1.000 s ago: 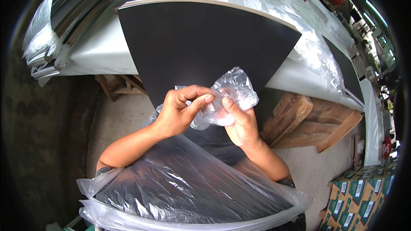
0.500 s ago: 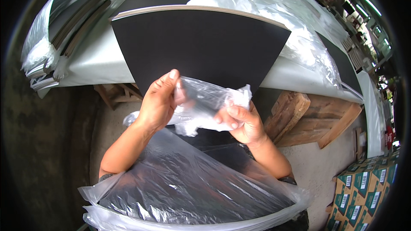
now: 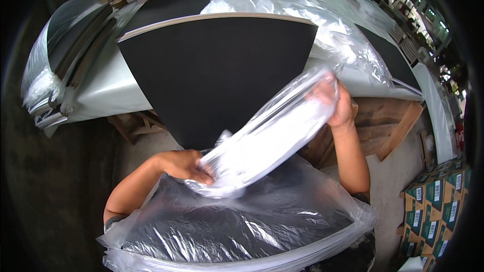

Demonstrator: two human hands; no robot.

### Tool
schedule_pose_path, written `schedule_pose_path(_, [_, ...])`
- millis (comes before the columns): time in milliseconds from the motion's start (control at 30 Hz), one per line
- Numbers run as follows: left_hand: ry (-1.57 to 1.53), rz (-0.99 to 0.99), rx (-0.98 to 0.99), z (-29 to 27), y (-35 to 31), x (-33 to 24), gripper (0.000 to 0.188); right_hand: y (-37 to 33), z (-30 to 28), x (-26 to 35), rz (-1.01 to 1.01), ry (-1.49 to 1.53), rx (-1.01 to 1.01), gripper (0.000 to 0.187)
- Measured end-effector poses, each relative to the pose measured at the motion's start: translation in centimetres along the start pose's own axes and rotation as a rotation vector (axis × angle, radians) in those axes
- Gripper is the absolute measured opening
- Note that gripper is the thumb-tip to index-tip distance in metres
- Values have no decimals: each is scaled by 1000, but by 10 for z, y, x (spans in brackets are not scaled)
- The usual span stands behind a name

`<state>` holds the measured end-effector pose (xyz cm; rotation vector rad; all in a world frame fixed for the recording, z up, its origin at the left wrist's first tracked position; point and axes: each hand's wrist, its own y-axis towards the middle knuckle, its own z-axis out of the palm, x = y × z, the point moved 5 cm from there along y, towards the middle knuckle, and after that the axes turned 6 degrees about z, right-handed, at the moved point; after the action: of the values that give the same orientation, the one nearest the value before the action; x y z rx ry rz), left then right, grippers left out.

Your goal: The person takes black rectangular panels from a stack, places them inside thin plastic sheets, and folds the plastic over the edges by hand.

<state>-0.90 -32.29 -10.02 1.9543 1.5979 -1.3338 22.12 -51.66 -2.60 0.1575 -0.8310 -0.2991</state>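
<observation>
A clear plastic bag, blurred by motion, is stretched slantwise between my two hands. My left hand grips its lower end, close to my body. Higher up and to the right, my right hand has its fingers around the upper end, partly seen through the film. Behind the bag stands a black panel with a pale top edge, leaning against the table. Across my lap lies a wide sheet of clear plastic film over something dark.
The table has a pale covering. Plastic-wrapped dark panels rest at its left end, and crumpled clear film spreads over its right side. A wooden support stands below. Stacked cartons are at the lower right.
My right hand has risen to the right, and my left hand has dropped toward my lap. The bunched bag between them is now pulled out long. The view has shifted slightly.
</observation>
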Motion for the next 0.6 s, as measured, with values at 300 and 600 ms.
schedule_pose_path(300, [-409,-99,-293,-21,-43,41,38,-31,-40,-1,-72,-468,-395,25])
schedule_pose_path(600, [-1425,446,-878,-61,-59,30,34,-30,-31,-45,420,-960,71,21])
